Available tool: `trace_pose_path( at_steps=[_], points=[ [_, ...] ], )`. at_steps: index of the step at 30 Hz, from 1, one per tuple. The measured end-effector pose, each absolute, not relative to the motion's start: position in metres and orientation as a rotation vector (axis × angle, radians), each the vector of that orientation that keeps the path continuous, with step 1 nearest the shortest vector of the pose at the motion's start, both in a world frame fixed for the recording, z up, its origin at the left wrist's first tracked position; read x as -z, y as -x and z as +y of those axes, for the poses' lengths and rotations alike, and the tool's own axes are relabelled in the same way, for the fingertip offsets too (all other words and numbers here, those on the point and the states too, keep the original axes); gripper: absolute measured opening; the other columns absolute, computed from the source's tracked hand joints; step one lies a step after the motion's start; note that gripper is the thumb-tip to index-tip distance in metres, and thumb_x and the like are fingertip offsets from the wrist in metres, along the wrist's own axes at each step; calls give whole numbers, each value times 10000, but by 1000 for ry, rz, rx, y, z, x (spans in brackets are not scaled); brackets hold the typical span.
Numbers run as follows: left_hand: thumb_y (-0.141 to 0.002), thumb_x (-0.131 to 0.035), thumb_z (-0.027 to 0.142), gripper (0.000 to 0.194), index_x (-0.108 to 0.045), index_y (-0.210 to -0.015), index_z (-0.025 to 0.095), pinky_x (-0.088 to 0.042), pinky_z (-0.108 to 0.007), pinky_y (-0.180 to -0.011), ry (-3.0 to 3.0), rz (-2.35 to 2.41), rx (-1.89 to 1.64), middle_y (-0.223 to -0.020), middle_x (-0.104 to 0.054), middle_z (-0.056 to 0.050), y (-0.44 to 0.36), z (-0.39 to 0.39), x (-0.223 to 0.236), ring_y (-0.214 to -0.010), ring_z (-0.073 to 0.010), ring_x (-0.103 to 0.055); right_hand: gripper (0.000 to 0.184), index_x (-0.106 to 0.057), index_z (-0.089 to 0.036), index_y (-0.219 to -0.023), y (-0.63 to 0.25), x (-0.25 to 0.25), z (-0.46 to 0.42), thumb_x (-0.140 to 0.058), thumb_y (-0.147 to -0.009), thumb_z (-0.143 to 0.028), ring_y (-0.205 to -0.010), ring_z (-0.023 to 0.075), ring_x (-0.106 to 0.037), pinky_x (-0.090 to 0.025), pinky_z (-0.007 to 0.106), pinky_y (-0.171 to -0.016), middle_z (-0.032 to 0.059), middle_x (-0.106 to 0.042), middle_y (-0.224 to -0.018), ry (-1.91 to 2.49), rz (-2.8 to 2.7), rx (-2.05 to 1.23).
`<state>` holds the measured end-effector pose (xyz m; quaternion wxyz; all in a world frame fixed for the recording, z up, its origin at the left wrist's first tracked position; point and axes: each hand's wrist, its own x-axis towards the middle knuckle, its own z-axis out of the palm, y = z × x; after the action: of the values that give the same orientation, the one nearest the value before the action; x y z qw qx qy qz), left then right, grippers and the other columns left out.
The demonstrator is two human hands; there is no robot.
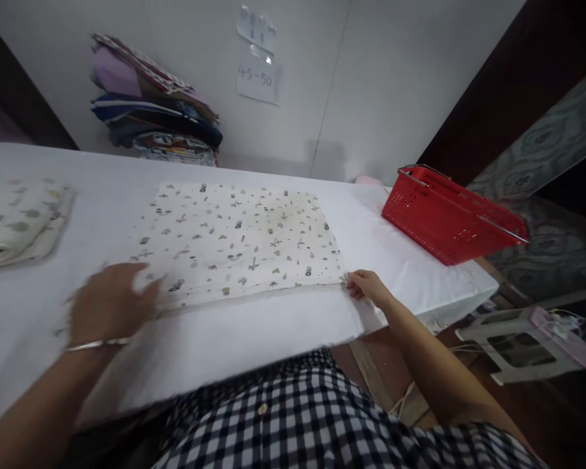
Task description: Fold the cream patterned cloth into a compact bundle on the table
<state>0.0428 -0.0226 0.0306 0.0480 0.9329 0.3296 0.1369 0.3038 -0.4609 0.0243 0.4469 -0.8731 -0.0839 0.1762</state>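
A white cloth (244, 244) with small grey, black and tan printed motifs lies spread and folded in layers on the white-covered table. At its near right corner, my right hand (366, 286) is closed, pinching the cloth's edge between thumb and fingers. My left hand (111, 303), with a silver bangle at the wrist, is over the cloth's near left end and smeared by motion. Thumb and forefinger look apart there, but whether they grip any fabric cannot be made out. The cloth's left edge is blurred too.
A folded patterned cloth (19, 221) lies at the table's left. Stacked folded textiles (156, 104) stand against the wall at the back. A red plastic basket (449, 215) is at the table's right end. A pale plastic stool (522, 345) stands on the floor at right.
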Motion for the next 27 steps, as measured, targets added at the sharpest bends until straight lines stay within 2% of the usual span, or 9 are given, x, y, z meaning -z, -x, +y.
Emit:
trace_pose_path(
  at_steps=[3, 6, 9, 15, 18, 20, 23, 27],
  points=[
    [-882, -380, 384, 338, -553, -1095, 186, -349, -332, -984, -2885, 360, -314, -1160, -579, -23, -87, -97, -39, -1100, -199, -480, 194, -607, -174, -747, -305, -24, -458, -566, -766, -363, -491, 101, -517, -418, 227, -486, 1, -608, -609, 2207, -268, -328],
    [-880, -433, 299, 230, -619, -982, 208, -377, -337, -922, -2800, -91, -196, -1088, -605, -39, -121, -156, -34, -1033, -203, -502, 195, -628, -188, -820, -299, -22, -463, -574, -745, -359, -634, 123, -540, -431, 251, -611, -4, -618, -705, 2301, -496, -132],
    [-881, -454, 236, 184, -629, -919, 198, -380, -355, -887, -2761, -324, -152, -1058, -597, -57, -149, -197, -31, -1005, -207, -502, 238, -638, -186, -888, -289, -16, -467, -547, -748, -355, -693, 134, -537, -432, 275, -675, 14, -624, -801, 2406, -620, -19],
    [-849, -546, 232, 200, -582, -1038, 174, -388, -373, -844, -2811, -543, -216, -1091, -566, -85, -207, -254, -36, -1020, -227, -490, 280, -647, -189, -967, -289, -1, -464, -496, -783, -337, -700, 136, -547, -435, 279, -701, 25, -656, -863, 2380, -553, -18],
    [-853, -548, 279, 176, -602, -977, 167, -397, -378, -817, -2838, -569, -230, -1029, -575, -87, -234, -276, -32, -1005, -241, -494, 266, -660, -187, -936, -292, 1, -462, -486, -787, -324, -756, 152, -574, -439, 291, -745, 36, -678, -886, 2324, -523, -28],
    [-874, -504, 253, 148, -612, -926, 166, -402, -368, -798, -2836, -561, -236, -985, -577, -86, -247, -285, -26, -984, -233, -500, 262, -655, -189, -942, -292, 2, -460, -483, -785, -307, -766, 155, -581, -440, 291, -747, 35, -684, -888, 2297, -520, -27],
    [-882, -433, 156, 178, -610, -901, 157, -409, -360, -781, -2817, -562, -294, -969, -567, -92, -258, -291, -18, -947, -213, -503, 244, -640, -195, -923, -290, 4, -460, -485, -791, -331, -701, 150, -574, -440, 275, -679, 17, -671, -808, 2268, -491, -9],
    [-862, -429, 109, 203, -621, -899, 163, -413, -360, -789, -2774, -562, -318, -1017, -559, -86, -259, -292, -13, -958, -201, -496, 224, -619, -203, -833, -288, 9, -460, -500, -794, -389, -628, 143, -547, -420, 253, -601, -5, -631, -701, 2244, -445, 11]
  ],
)
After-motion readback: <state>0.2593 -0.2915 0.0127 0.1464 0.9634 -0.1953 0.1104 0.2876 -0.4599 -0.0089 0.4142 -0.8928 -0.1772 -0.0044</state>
